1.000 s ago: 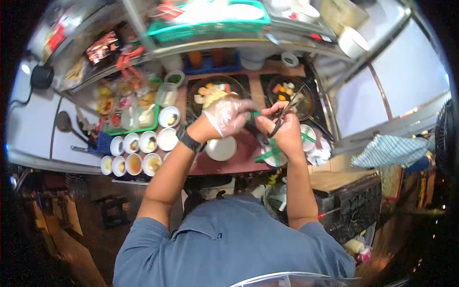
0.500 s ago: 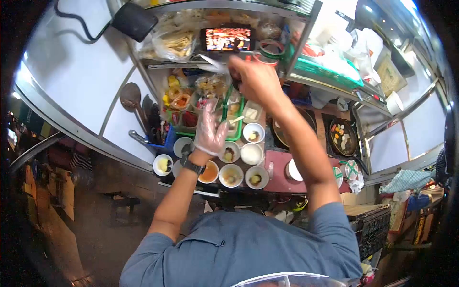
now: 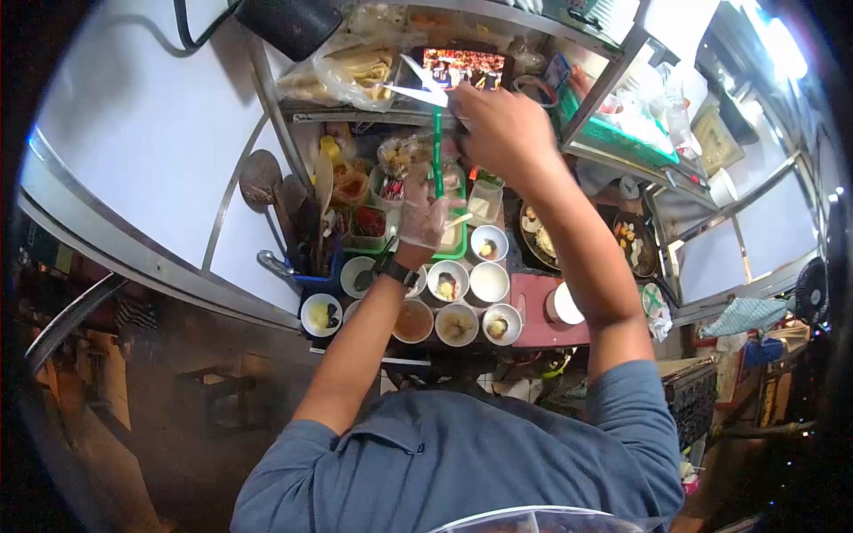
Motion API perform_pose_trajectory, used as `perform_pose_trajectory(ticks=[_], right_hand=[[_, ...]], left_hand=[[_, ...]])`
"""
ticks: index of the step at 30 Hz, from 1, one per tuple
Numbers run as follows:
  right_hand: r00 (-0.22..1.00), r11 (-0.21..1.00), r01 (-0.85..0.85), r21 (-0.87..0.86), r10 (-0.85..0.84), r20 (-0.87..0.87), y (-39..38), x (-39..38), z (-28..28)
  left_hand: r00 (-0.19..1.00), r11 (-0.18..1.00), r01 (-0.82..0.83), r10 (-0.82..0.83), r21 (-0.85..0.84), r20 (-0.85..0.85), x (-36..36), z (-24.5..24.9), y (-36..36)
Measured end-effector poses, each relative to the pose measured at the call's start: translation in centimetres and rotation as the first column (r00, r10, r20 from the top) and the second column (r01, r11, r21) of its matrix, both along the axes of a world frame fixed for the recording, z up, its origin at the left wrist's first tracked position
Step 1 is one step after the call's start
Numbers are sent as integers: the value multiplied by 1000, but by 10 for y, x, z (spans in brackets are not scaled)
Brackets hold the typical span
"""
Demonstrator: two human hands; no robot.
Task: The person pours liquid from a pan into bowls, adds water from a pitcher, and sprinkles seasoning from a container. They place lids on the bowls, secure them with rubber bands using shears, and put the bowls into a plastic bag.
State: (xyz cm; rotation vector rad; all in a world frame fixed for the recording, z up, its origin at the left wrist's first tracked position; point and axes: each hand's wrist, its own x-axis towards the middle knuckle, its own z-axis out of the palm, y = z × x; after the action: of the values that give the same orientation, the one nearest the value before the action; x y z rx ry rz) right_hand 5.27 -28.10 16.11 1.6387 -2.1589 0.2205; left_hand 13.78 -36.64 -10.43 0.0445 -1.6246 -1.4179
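My right hand (image 3: 506, 129) is raised near the shelf edge, closed around scissors (image 3: 428, 91) with their blades spread apart to the left. A narrow green strip (image 3: 437, 151) with small markings runs upright from just below the blades toward my left hand (image 3: 426, 213). That hand wears a clear plastic glove. Its fingers stretch forward and its thumb points right, over the green tray (image 3: 455, 244) of ingredient containers. In front of it stand white bowls, among them one with mixed seasonings (image 3: 447, 282) and one with white contents (image 3: 489, 281).
A lit phone (image 3: 466, 69) stands on the shelf beside bagged food (image 3: 355, 75). Two pans with food, one of them dark (image 3: 635, 244), sit at right behind my forearm. A white cup (image 3: 564, 304) rests on the red board (image 3: 533, 329). Ladles (image 3: 262, 178) stand at left.
The view has shifted, so the counter appears further right. The scissors' blades now show spread apart, and the green strip hangs straighter. My left hand has moved closer to the strip.
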Motion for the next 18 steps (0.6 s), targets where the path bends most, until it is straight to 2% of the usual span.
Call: perform_pose_trajectory(ticks=[1,2,4,5,7,8,10,13,15,18], right_hand=[[995,990,42,136,-54,88,27,9,5],[970,954,33,297,-102,220,46,2,-5],[971,798,1,603,-144,189,59,-14,-38],[952,740,-73,669,-147,267,56,-28,-63],[943,693,-147,706,-117,312,48,-43,-100],[939,692,-145,707,-129,318,42,-47,-109],[942,597,-228,769,-64,329,28,-53,-121],[914,558,-271,785,-108,392,17,-62,-135],[897,573,-271,773,-141,419,10,-75,-157],[899,611,-303,731,-71,432,1,-76,-157]], left_hand=[[997,999,34,-33,16,-72,-8,-25,-4],[983,939,183,-175,291,-54,-6,-42,-2],[976,879,147,-203,454,76,2,-55,8],[965,838,121,-224,531,134,5,-61,12],[978,784,176,-206,595,-18,16,-44,23],[976,780,180,-216,600,-12,20,-36,26],[973,791,80,-195,607,126,25,-24,23],[973,754,141,-227,641,52,22,-40,17],[977,763,120,-206,635,62,15,-59,11],[985,760,101,-168,642,44,15,-67,10]])
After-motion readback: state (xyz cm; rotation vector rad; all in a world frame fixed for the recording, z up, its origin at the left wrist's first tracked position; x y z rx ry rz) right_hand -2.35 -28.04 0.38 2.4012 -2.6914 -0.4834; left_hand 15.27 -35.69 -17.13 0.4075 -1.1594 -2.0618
